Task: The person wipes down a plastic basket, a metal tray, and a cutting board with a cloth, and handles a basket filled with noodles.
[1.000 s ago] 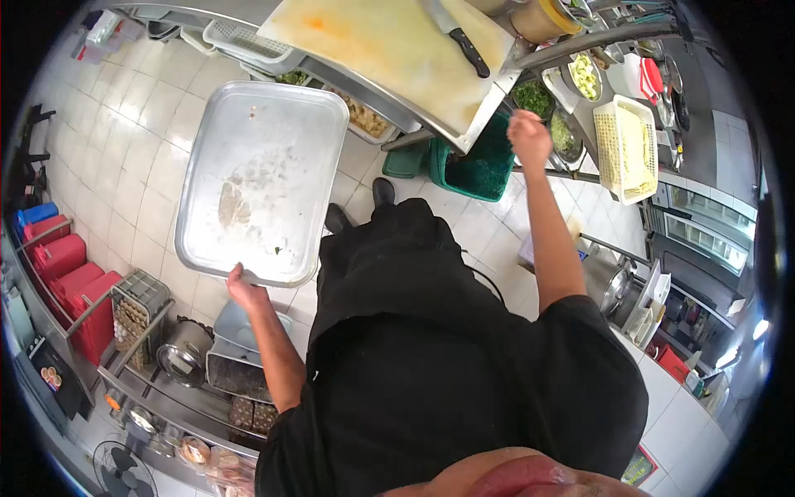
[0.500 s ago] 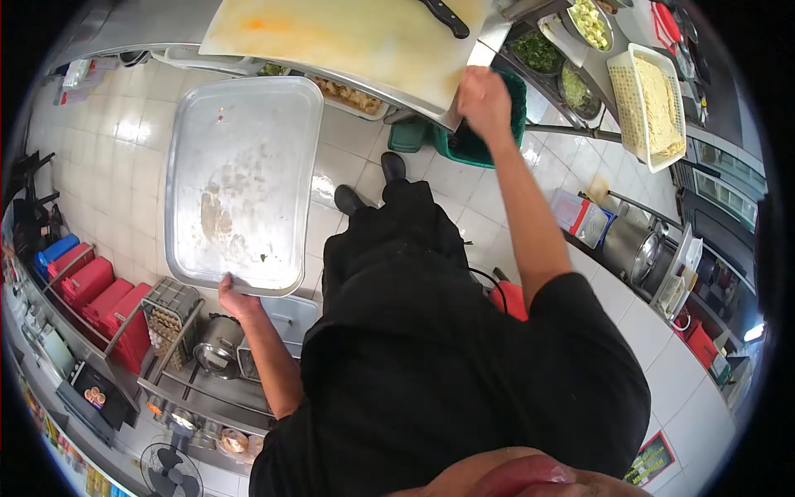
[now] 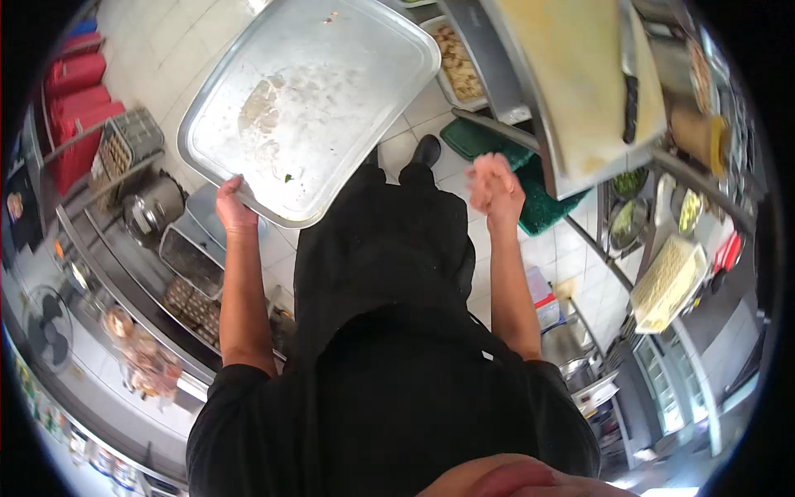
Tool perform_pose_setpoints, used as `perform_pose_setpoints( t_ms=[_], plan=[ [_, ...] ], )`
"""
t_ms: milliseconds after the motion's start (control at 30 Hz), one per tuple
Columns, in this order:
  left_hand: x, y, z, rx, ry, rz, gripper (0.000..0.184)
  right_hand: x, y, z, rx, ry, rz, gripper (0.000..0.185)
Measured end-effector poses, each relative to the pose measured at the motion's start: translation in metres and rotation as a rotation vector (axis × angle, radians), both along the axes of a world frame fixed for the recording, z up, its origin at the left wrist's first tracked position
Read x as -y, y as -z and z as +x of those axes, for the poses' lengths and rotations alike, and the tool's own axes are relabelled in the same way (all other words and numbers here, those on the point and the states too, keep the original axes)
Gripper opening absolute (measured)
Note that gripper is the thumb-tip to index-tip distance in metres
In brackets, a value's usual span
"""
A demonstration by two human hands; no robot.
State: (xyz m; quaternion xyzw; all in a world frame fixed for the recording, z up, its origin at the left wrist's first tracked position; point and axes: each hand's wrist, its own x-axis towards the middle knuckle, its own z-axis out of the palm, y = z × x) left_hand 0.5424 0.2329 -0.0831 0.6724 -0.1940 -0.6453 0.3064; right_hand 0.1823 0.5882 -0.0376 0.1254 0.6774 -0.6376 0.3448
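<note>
A large metal tray [image 3: 331, 116] with rounded corners is held out to the left, tilted in view. Its bare surface has brownish wet smears and a small green scrap of leaf. My left hand [image 3: 235, 203] is closed around the tray's near rim, with the thumb on top. My right hand [image 3: 494, 186] is in the air beside a green bin [image 3: 553, 203], slightly blurred. Its fingers look half curled and apart, and nothing shows in them. Close by, to its right, is the corner of a stained cutting board [image 3: 584, 99]. A black-handled knife [image 3: 631, 95] lies on the board.
A white container of pale chunks [image 3: 457, 62] sits below the counter. To the right are bowls of chopped greens [image 3: 628, 219] and a pale basket of yellowish food [image 3: 671, 286]. On the left stand a steel pot [image 3: 155, 207], egg trays [image 3: 195, 306] and red bins [image 3: 76, 74].
My view has turned, shifting the counter rightward. The tray has come closer and tilted, still in my left hand. My right hand has left the board's corner and moved back toward my body.
</note>
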Motion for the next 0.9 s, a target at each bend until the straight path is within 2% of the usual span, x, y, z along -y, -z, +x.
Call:
perform_pose_setpoints(
  t_ms=[67,167,267,333,367,433,500,533,567,667,800,900],
  plan=[
    [-0.014,0.02,0.021,0.011,-0.022,0.013,0.019,0.028,0.04,-0.032,-0.041,-0.088,-0.128,0.033],
    [-0.041,0.022,0.03,0.06,-0.114,0.034,0.019,0.069,0.133,-0.105,-0.482,-0.081,0.171,0.036],
    [-0.062,0.042,0.061,0.061,-0.15,0.061,0.037,0.15,0.159,-0.169,-1.081,-0.297,0.361,0.043],
    [-0.077,0.031,0.053,0.134,-0.232,0.099,0.043,0.195,0.177,-0.206,-1.401,-0.437,0.46,0.05],
    [-0.093,0.037,0.072,0.142,-0.271,0.082,0.043,0.209,0.201,-0.226,-1.417,-0.499,0.67,0.051],
    [-0.108,0.043,0.092,0.16,-0.298,0.098,0.047,0.258,0.189,-0.226,-1.061,-0.599,0.951,0.051],
    [-0.117,0.048,0.102,0.202,-0.343,0.151,0.048,0.296,0.192,-0.217,-0.876,-0.63,1.095,0.054],
    [-0.124,0.053,0.116,0.092,-0.359,0.187,0.046,0.294,0.248,-0.231,-1.035,-0.649,1.198,0.057],
    [-0.129,0.056,0.123,0.09,-0.337,0.176,0.045,0.293,0.288,-0.246,-1.195,-0.666,1.297,0.06],
    [-0.127,0.072,0.137,0.119,-0.346,0.186,0.043,0.272,0.311,-0.269,-1.275,-0.608,1.107,0.062],
    [-0.126,0.092,0.122,0.15,-0.401,0.24,0.043,0.175,0.285,-0.259,-1.184,-0.683,1.143,0.059],
    [-0.117,0.104,0.106,0.067,-0.388,0.257,0.042,0.109,0.254,-0.236,-1.066,-0.695,1.212,0.057]
  ],
)
